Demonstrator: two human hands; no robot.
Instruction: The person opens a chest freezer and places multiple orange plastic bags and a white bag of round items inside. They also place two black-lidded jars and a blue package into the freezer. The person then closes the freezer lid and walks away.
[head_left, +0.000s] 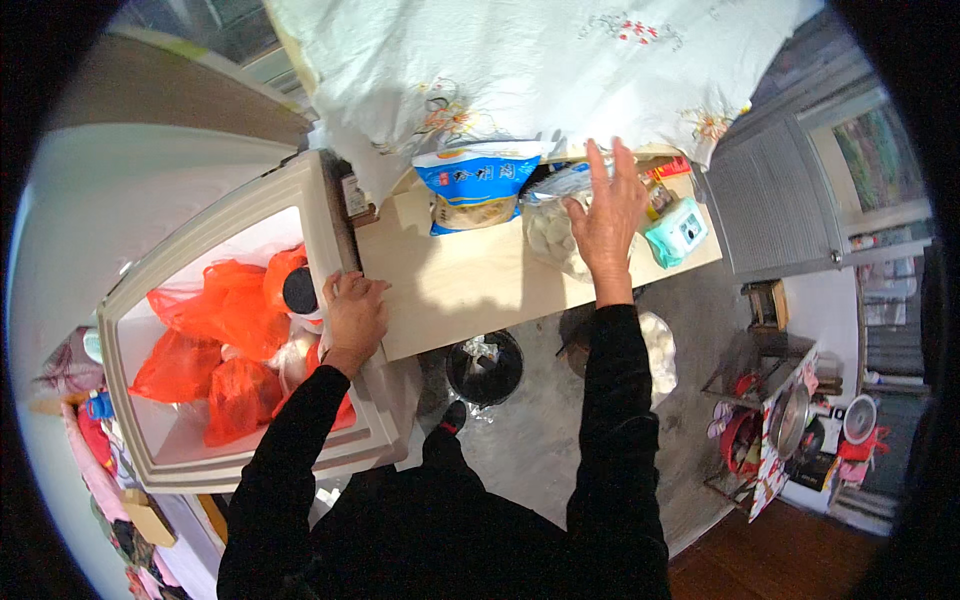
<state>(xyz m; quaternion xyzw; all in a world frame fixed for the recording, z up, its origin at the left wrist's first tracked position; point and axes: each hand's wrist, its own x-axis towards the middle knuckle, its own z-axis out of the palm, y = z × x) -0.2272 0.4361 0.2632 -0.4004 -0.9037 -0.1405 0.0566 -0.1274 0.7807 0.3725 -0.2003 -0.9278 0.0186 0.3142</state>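
Note:
My left hand (358, 315) rests on the right rim of an uncovered chest freezer (311, 195), fingers slightly bent and holding nothing. Inside the freezer are several red plastic bags (244, 307), and a round dark lid (300, 291) shows among them. With fingers spread, my right hand (611, 214) reaches over a clear plastic bag of pale, lumpy contents (551, 232) on a light wooden surface (450, 285). It covers part of that bag; whether it touches is unclear. To its left stands a blue-and-white printed food packet (480, 184).
A green-and-white packet (677, 232) lies at the wooden surface's right end. An embroidered white cloth (525, 75) hangs at the back. A black bin (484, 367) stands on the floor beside my foot. At far right is a rack with a pot lid (789, 421).

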